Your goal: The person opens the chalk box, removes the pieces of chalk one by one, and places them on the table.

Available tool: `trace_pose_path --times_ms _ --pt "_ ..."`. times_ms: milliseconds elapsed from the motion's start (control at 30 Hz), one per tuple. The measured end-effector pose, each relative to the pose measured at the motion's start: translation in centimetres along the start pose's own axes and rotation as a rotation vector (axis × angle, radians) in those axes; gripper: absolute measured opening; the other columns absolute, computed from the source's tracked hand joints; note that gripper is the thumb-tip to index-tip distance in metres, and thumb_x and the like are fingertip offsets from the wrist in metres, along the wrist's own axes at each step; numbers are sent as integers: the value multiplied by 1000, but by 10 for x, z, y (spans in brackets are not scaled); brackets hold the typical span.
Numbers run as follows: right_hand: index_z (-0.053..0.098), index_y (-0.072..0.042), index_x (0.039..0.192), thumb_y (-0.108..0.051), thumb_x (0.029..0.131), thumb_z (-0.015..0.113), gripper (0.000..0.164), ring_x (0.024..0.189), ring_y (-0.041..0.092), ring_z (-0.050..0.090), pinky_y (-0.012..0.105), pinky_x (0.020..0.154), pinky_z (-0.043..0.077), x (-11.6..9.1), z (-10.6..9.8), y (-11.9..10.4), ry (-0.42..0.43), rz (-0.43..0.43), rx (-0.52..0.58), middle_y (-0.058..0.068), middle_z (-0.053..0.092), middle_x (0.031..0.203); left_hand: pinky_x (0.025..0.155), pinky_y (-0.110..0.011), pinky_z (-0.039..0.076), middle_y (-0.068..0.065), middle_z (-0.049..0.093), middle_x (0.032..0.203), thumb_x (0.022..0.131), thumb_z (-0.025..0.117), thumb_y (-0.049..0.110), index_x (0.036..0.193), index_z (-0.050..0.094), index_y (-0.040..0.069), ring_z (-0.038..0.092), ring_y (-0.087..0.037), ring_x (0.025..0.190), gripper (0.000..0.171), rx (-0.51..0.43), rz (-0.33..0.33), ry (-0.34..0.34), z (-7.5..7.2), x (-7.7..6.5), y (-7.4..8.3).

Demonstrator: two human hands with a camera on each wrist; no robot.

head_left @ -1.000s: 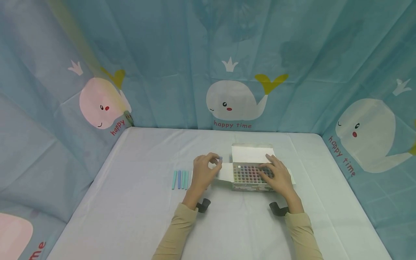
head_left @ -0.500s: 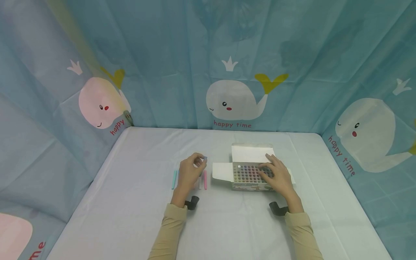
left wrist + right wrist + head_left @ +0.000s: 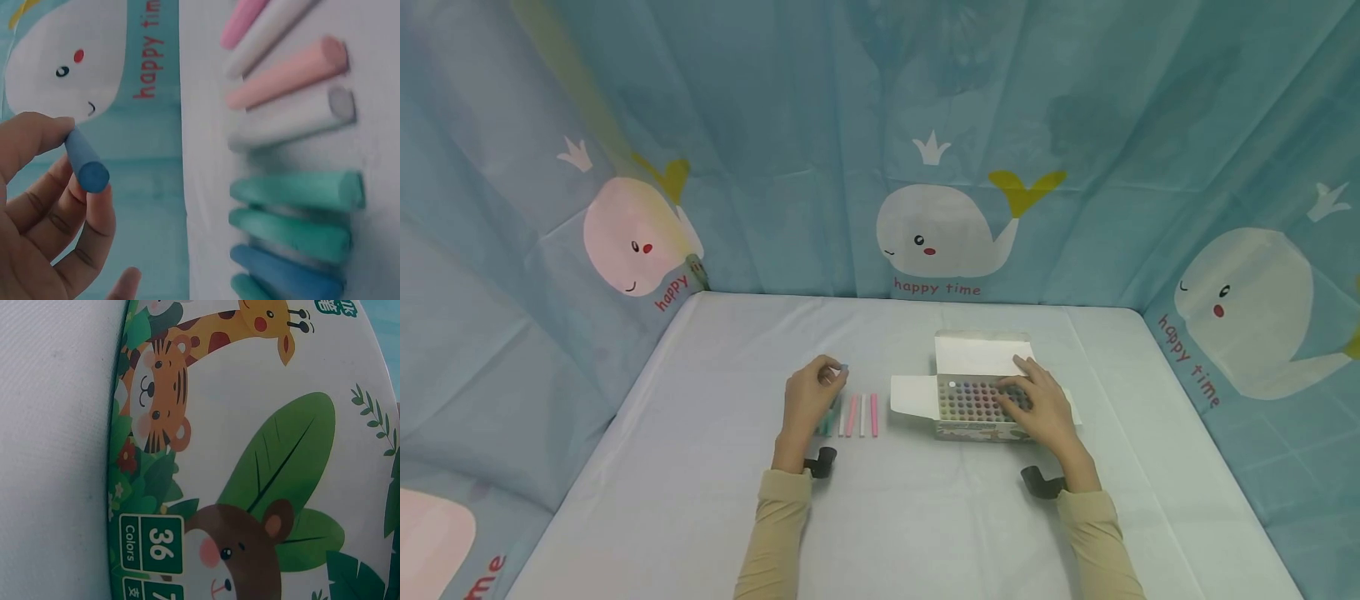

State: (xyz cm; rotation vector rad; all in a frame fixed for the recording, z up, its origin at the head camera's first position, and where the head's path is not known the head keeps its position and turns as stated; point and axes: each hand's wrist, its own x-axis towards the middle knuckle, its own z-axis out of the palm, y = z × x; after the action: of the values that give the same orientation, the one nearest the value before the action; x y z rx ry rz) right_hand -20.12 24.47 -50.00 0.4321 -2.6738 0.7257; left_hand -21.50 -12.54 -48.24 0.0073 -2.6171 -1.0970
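My left hand (image 3: 805,400) is over the left part of a row of chalk sticks. It pinches a blue chalk stick (image 3: 87,164) between thumb and fingers, above the cloth. In the left wrist view, the row has pink chalk (image 3: 294,69), white chalk (image 3: 294,122), green chalk (image 3: 297,189) and blue chalk (image 3: 284,272), lying side by side. My right hand (image 3: 1047,410) rests on the right part of an open chalk box (image 3: 977,432), its fingers spread over the chalk ends. The right wrist view shows only the box's printed wall (image 3: 206,469), not the fingers.
The box's white lid (image 3: 981,354) stands raised at the back, and a side flap (image 3: 914,395) sticks out left. A white cloth (image 3: 925,525) covers the table. Blue whale-print curtains (image 3: 820,208) hang behind and at both sides.
My left hand has carried the blue chalk stick leftward from beside the box to over the row's left part, uncovering the pink and white sticks. My right hand stays on the box.
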Motion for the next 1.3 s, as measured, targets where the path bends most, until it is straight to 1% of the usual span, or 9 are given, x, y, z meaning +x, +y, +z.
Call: trace_pose_path --times_ms 233,400,567,767,867,1000,1100,1300 --pt "62 -22 94 -35 76 65 23 126 34 27 53 97 21 0 1 1 1 -4 -4 12 37 135 54 -25 39 3 59 70 79 60 35 91 62 15 51 -12 59 23 34 -59 -44 -9 1 -15" --pt "62 -21 94 -34 75 66 23 126 34 27 53 97 21 0 1 1 1 -1 -6 12 37 135 52 -25 41 0 60 73 79 61 34 93 62 12 53 -13 59 26 55 -91 -77 -17 1 -24" --pt "62 -21 94 -35 75 66 23 125 34 27 53 97 21 0 1 0 6 -2 -7 12 37 135 52 -25 41 -3 61 75 79 61 34 94 62 11 54 -14 60 28 83 -135 -91 -24 0 -38" --pt "62 -22 93 -37 75 65 24 125 34 27 53 98 21 0 2 0 -3 10 -15 12 37 135 52 -27 40 -4 61 78 80 60 35 95 62 11 53 -15 59 29 112 -207 -100 -28 -3 -54" --pt "62 -20 94 -36 76 64 24 125 35 28 54 97 21 0 2 1 -6 8 -17 13 37 134 54 -30 41 -5 61 79 80 60 36 94 63 10 54 -17 61 30 122 -249 -104 -29 -3 -59" --pt "62 -20 94 -36 76 64 24 125 35 27 54 96 21 0 2 0 -6 7 -13 13 37 134 61 -36 44 -8 62 81 79 61 34 92 63 8 56 -21 68 30 139 -292 -105 -31 -4 -64" --pt "62 -20 94 -36 76 65 25 125 35 27 54 97 21 0 1 0 -4 7 -8 13 37 135 67 -40 43 -10 63 82 79 62 33 91 63 6 57 -24 72 30 157 -305 -103 -33 -5 -65" --pt "62 -21 93 -35 75 65 24 125 35 28 54 96 22 0 1 0 0 1 -5 13 37 134 76 -50 37 -11 65 82 79 60 32 88 63 5 57 -29 77 29 220 -306 -108 -33 -6 -66"
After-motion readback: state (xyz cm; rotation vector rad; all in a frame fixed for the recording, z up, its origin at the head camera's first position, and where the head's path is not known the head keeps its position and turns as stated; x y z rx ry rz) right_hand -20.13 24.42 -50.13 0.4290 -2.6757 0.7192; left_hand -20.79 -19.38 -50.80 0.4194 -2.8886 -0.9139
